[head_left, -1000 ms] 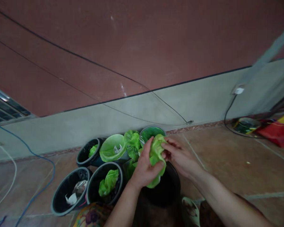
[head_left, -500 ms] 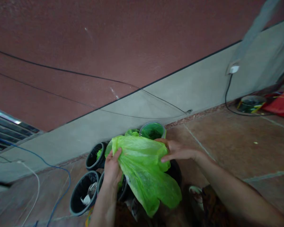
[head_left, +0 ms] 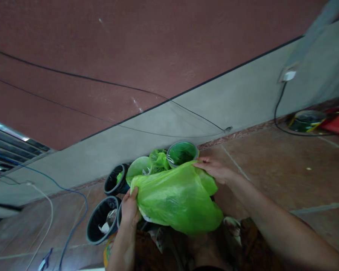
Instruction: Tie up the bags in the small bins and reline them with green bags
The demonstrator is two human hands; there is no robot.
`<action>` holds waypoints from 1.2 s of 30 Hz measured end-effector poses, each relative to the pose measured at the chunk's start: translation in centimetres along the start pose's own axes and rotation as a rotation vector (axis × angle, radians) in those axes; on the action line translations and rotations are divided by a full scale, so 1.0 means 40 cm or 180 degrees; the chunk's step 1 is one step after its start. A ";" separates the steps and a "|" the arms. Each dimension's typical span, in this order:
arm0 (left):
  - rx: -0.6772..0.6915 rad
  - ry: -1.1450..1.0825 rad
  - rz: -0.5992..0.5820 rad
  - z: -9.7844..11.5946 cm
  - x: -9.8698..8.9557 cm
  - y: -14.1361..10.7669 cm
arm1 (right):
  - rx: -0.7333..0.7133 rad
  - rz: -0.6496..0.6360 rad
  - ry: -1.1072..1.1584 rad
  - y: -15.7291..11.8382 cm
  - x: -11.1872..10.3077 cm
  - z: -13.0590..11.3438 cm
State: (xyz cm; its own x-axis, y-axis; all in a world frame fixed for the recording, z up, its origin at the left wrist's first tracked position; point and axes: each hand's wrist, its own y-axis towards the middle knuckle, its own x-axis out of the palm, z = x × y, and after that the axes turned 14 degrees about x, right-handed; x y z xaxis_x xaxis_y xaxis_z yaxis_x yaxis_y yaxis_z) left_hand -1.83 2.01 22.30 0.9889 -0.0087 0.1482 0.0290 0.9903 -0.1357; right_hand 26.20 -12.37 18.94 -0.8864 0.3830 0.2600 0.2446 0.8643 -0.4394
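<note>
A thin, bright green plastic bag (head_left: 177,199) is stretched between my two hands above several bins. My left hand (head_left: 130,207) grips its left edge, thumb on top. At the upper right edge, my right hand (head_left: 213,168) pinches the plastic. Just behind the bag stands a round bin lined with green plastic (head_left: 183,152), with crumpled green plastic (head_left: 159,160) beside it. The bag hides part of the bins beneath.
Left of the bag are a dark-lined bin (head_left: 114,180) and another holding white scraps (head_left: 103,222). A blue cable (head_left: 83,214) crosses the tiled floor. A tin (head_left: 307,121) sits by the wall at right.
The bag has been spread wider and its lower part has risen. My left hand moved slightly left and down, my right hand slightly up. More of the bins behind shows.
</note>
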 end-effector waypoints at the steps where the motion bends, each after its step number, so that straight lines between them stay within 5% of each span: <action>1: 0.0004 0.0021 0.0042 -0.007 -0.011 0.007 | 0.0094 -0.0040 0.0040 -0.004 -0.007 -0.004; 7: -0.0070 0.0007 0.0272 -0.027 -0.056 0.041 | 0.0192 -0.0129 -0.0115 -0.014 -0.046 -0.026; 13: 0.0050 -0.0129 0.0527 -0.003 -0.091 0.062 | -0.0077 0.1037 -0.0263 0.008 -0.100 -0.036; 15: 0.0023 -0.0161 0.0563 0.002 -0.102 0.067 | -0.0092 0.1143 -0.0132 0.011 -0.092 -0.027; 19: 0.0015 -0.0107 0.0735 0.000 -0.117 0.075 | 0.0036 0.0137 -0.0322 0.017 -0.036 0.011; 21: 0.0015 -0.0117 0.0760 -0.002 -0.122 0.077 | 0.0181 -0.0034 -0.0453 0.029 -0.015 0.028; 26: 0.0365 -0.0171 0.0663 -0.004 -0.138 0.071 | -0.0355 0.0809 0.0114 0.065 -0.030 0.018; 30: 0.0585 -0.0414 0.0285 -0.018 -0.160 0.072 | -0.0722 0.0977 0.0269 0.050 -0.047 -0.014; 33: 0.0409 -0.0704 0.0299 -0.028 -0.188 0.085 | -0.0966 0.0516 0.0009 0.014 -0.052 -0.024; 36: 0.0058 -0.1024 0.0509 -0.030 -0.223 0.100 | -0.0665 -0.0252 -0.0620 -0.020 -0.056 -0.016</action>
State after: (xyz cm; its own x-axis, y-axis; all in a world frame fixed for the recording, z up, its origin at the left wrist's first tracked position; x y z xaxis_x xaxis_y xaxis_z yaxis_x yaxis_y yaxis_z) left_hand -10.38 5.88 19.25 0.8842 0.1876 0.4278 -0.1277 0.9780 -0.1650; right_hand 28.24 -13.70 19.27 -0.9597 0.2596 0.1076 0.2296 0.9451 -0.2324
